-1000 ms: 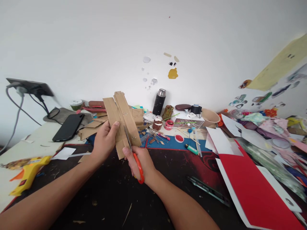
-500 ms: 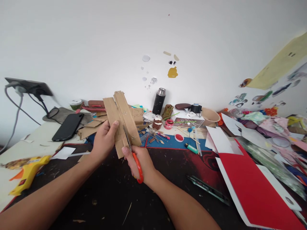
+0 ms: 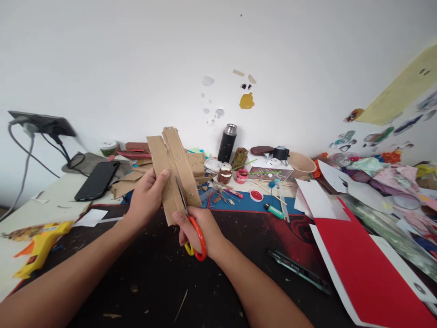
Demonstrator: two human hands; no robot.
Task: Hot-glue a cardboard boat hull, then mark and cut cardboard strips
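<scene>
A piece of brown cardboard (image 3: pixel 163 159), split lengthwise into two strips joined near the bottom, is held up over the dark mat. My left hand (image 3: pixel 146 193) pinches its left strip, thumb on the front face. Scissors (image 3: pixel 201 239) with a red and a yellow handle loop are in my right hand (image 3: pixel 203 228), closed round the handles. Their blades lie in the slit between the strips. The right thumb rests at the cardboard's lower edge; the fingers behind the cardboard are partly hidden.
On the left lie a yellow glue gun (image 3: pixel 43 248) and a black phone (image 3: pixel 96 181). A black bottle (image 3: pixel 227 143) stands by the wall, near paint jars (image 3: pixel 224 174). To the right are a utility knife (image 3: pixel 297 271), a green lighter (image 3: pixel 274 211) and red card (image 3: pixel 372 269).
The scissor handles have shifted slightly right and spread, so the yellow loop shows more. The cardboard has barely moved, and my left hand keeps its hold.
</scene>
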